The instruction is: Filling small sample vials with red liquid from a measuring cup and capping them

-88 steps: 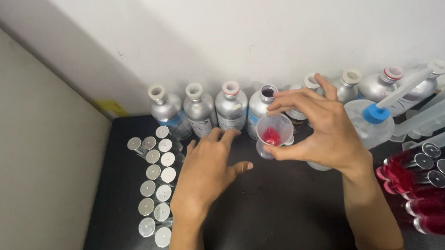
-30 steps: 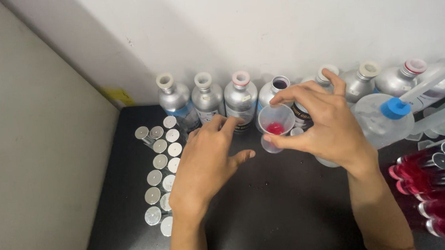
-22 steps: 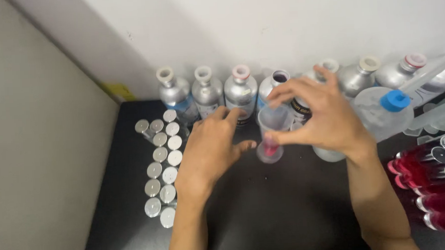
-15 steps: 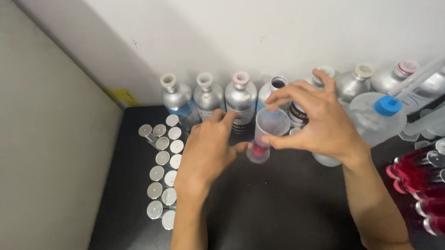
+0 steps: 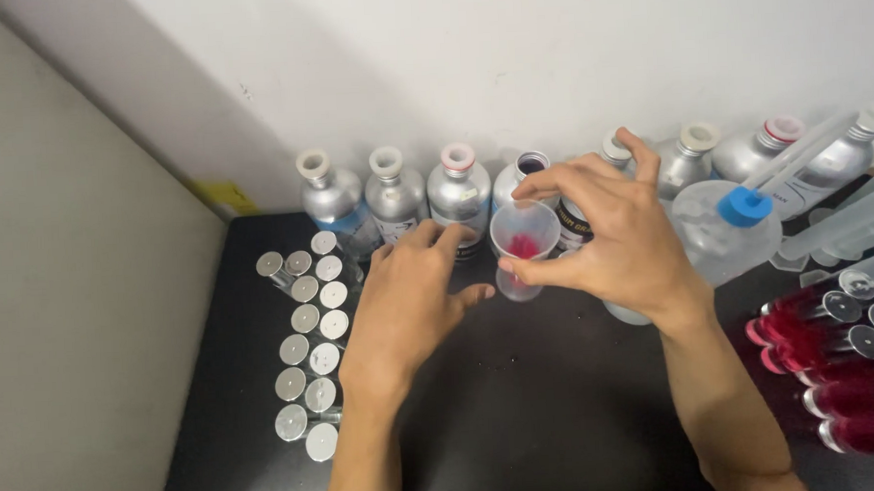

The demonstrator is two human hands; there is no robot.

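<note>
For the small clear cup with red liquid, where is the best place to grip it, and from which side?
Probably high on the wall of the small clear cup, just below the rim, pinched from the right as the right hand does now. It stands upright with its mouth open and red liquid at the bottom, so a side grip keeps it level.

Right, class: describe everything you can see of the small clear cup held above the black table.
The small clear cup looks like thin see-through plastic, narrower at the base. A little red liquid sits inside. It stands roughly upright, pinched at its side by the right hand, in front of the silver bottles. The left hand hovers beside it; contact is unclear.
</note>
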